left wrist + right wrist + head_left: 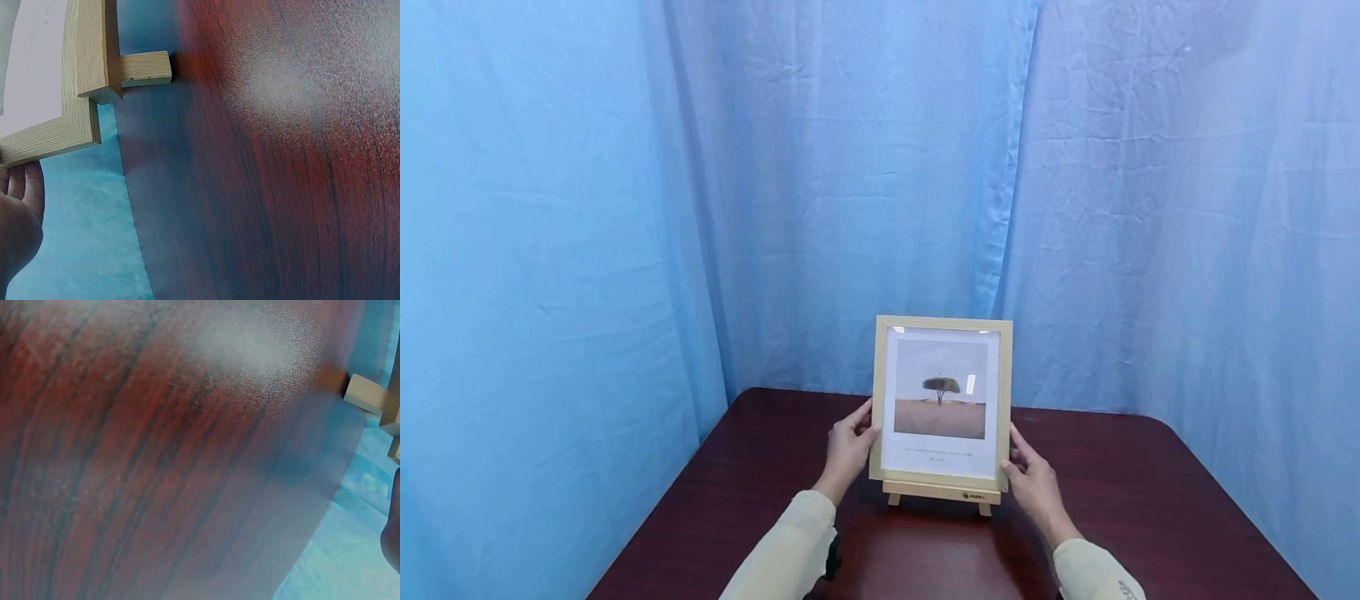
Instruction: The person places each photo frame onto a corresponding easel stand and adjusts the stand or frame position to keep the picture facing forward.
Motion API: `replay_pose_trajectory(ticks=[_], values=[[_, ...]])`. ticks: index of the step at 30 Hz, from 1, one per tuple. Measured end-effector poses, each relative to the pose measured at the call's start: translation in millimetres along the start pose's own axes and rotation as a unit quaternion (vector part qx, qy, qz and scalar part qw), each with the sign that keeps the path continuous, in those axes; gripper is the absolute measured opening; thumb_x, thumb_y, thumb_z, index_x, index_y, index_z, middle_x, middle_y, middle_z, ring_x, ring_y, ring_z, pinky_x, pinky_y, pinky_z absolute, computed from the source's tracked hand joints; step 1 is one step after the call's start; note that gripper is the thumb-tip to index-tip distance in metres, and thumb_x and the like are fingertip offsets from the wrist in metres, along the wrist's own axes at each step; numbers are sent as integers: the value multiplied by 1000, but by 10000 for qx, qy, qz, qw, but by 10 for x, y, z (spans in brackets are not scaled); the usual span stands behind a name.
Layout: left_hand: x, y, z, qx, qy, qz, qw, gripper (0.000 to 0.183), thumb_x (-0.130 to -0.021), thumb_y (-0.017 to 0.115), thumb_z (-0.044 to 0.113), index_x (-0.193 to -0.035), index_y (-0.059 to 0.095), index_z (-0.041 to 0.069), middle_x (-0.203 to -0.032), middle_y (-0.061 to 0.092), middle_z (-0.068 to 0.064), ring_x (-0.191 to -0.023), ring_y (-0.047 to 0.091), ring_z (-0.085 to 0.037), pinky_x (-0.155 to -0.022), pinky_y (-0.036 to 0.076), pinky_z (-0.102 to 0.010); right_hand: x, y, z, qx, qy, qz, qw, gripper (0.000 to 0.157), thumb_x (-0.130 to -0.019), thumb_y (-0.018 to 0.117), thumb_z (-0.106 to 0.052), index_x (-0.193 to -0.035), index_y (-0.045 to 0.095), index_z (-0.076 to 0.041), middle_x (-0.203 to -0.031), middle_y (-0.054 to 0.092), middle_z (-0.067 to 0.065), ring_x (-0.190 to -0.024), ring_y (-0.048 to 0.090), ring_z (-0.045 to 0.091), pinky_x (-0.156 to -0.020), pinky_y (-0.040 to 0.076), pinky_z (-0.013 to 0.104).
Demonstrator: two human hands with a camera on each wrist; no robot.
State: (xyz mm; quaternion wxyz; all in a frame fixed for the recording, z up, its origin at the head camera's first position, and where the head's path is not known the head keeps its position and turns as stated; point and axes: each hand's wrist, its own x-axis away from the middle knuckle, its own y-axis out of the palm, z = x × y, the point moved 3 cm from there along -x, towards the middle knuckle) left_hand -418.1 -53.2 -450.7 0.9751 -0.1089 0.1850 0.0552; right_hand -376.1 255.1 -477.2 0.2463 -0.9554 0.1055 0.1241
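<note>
A light wooden picture frame point(941, 402) with a tree print behind its glazing stands on the ledge of a small wooden easel point(942, 492). My left hand point(848, 448) grips its left side, thumb toward the front. On the opposite side, low down, my right hand point(1035, 483) holds the right edge between thumb and fingers. The left wrist view shows the frame's lower corner point(78, 128) against the easel ledge point(99, 50), with the left hand point(22, 219) at the frame's edge. Only a sliver of the right hand point(392, 534) appears in the right wrist view, near an easel foot point(364, 394).
A dark reddish table point(760, 500) with a glossy surface carries the easel. Blue curtains point(850, 183) hang behind the table and along both sides.
</note>
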Motion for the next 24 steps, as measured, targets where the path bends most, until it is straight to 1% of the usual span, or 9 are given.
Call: replay_pose_trajectory(ticks=[5, 11, 17, 21, 24], values=[[-14, -3, -9, -25, 28, 12, 10000, 49, -93, 66, 1, -141, 57, 11, -109, 71, -11, -92, 67, -20, -74, 58, -32, -10, 2, -12, -30, -25, -6, 10000, 66, -99, 55, 1, -157, 31, -19, -123, 62, 26, -106, 62, 35, -84, 55, 41], [-19, 16, -9, -20, 26, -31, 10000, 49, -93, 67, 1, -140, 58, 11, -109, 71, -11, -93, 67, -21, -75, 58, -32, -21, -21, -1, 28, 16, -14, 10000, 66, -99, 55, 0, -157, 30, -19, -123, 62, 27, -107, 62, 35, -83, 55, 38], [-17, 9, -14, -20, 43, -91, 9999, 48, -93, 66, 0, -140, 58, 11, -110, 71, -12, -94, 67, -22, -76, 58, -33, -14, -26, 11, 136, 108, -34, 9998, 66, -99, 55, 0, -157, 29, -18, -123, 61, 26, -109, 61, 36, -85, 54, 43], [-6, -40, -18, -244, 45, -70, 9997, 45, -95, 65, 3, -138, 60, 12, -109, 71, -11, -96, 67, -23, -78, 57, -35, 8, -40, 48, 380, 167, -132, 9990, 66, -99, 55, -3, -158, 28, -15, -126, 60, 27, -113, 61, 40, -87, 54, 46], [-11, -102, -29, -501, 35, -12, 9987, 42, -96, 64, 6, -138, 61, 12, -109, 71, -11, -96, 67, -23, -77, 56, -37, 30, -76, 90, 611, 167, -183, 9978, 65, -100, 55, -6, -158, 27, -15, -128, 60, 27, -115, 60, 41, -87, 54, 48]])
